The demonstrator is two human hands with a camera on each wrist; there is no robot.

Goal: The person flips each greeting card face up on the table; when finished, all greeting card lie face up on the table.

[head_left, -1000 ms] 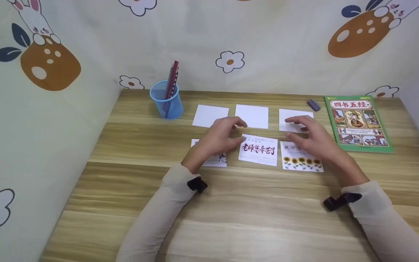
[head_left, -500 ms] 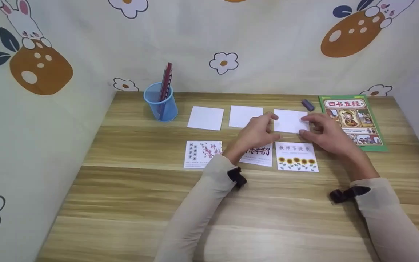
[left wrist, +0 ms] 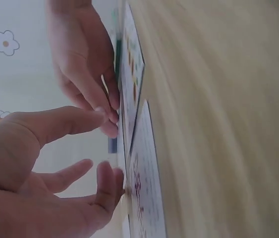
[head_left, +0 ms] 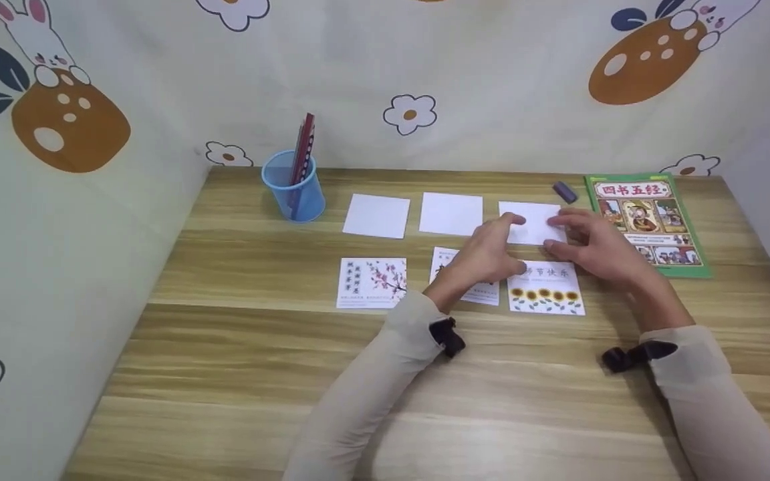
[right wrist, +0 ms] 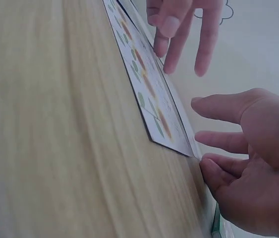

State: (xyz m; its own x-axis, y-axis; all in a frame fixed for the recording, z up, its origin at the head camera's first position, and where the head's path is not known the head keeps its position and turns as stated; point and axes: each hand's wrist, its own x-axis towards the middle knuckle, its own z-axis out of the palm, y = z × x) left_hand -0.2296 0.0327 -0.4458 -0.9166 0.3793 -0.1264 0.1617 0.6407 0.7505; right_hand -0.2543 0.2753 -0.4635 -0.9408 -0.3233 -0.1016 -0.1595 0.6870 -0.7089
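Note:
Three blank white cards lie in a back row, with three printed cards in front of them. My right hand [head_left: 595, 247] has its fingertips at the right edge of the rightmost blank card [head_left: 532, 224], thumb apart from the fingers. My left hand [head_left: 482, 255], its thumb and fingers spread, is over the gap left of that card and partly hides the middle printed card [head_left: 485, 294]. The left thumb overlaps a corner of the sunflower card [head_left: 545, 297] in the head view. A blossom card [head_left: 371, 284] lies at the left. In the right wrist view, the right fingers [right wrist: 223, 166] are loosely bent.
The other blank cards, the left one [head_left: 377, 216] and the middle one [head_left: 452, 214], lie behind. A blue pencil cup [head_left: 298, 197] with pencils stands back left. A dark eraser-like block [head_left: 565, 192] and a green-bordered book [head_left: 652, 224] lie at the right.
My left hand has moved right from the left and middle cards. My right hand has moved to the right blank card's edge, and that card has shifted slightly left.

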